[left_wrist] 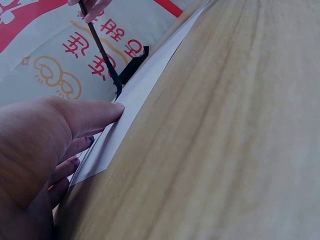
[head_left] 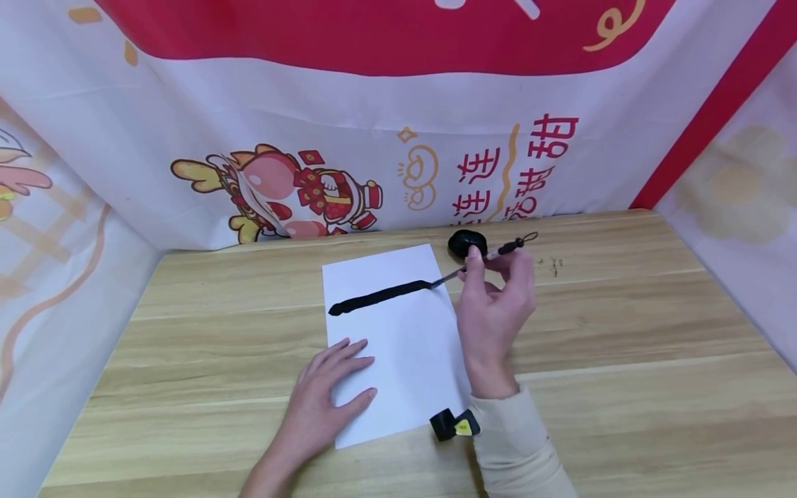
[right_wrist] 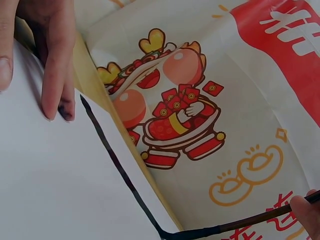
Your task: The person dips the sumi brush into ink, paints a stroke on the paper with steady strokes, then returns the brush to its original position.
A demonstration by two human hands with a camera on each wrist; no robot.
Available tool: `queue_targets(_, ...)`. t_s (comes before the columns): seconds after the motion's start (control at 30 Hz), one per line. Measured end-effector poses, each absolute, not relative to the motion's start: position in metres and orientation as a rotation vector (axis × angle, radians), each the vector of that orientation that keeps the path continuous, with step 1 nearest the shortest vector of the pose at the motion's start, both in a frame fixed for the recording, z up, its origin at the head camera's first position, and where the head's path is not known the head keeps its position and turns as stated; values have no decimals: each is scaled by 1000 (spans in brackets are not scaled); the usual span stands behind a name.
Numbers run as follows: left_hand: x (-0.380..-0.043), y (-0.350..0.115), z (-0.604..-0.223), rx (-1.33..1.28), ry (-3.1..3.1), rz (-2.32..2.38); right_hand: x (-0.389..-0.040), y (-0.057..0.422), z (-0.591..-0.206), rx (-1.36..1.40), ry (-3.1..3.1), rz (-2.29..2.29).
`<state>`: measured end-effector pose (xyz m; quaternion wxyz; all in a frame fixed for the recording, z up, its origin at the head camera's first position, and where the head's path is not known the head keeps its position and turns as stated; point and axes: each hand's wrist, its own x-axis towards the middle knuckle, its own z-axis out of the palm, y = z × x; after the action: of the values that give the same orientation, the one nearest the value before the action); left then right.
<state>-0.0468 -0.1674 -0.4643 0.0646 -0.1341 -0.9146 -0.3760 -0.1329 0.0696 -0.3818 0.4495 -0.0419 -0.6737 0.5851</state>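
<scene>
A sheet of white paper [head_left: 398, 360] lies on the wooden table with a thick black ink stroke [head_left: 380, 297] across its upper part. My right hand [head_left: 498, 311] pinches a dark ink brush [head_left: 450, 276] whose bristles touch the stroke's right end, near the paper's right edge. In the right wrist view the bent wet brush tip [right_wrist: 187, 234] meets the stroke [right_wrist: 117, 165]. My left hand [head_left: 324, 394] rests with fingers spread on the paper's lower left edge. Dark smudges mark some left fingertips [left_wrist: 90, 140] in the left wrist view.
Behind my right hand sits a glossy round black object [head_left: 467, 243] at the table's back. Small dark marks [head_left: 553, 265] are on the wood to its right. A black device with a yellow label [head_left: 462, 425] is beside my right cuff. Printed cloth [head_left: 386, 104] hangs behind.
</scene>
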Motion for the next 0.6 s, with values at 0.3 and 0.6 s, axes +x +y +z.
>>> queue_targets(0.3,-47,-167,-464,-410,-2753,-1132,-133,72,-382,-110,-1669,1441)
queue_targets(0.6,-47,-167,-465,-409,-2755,-1134,-133,72,-381,-127,-1653,1449)
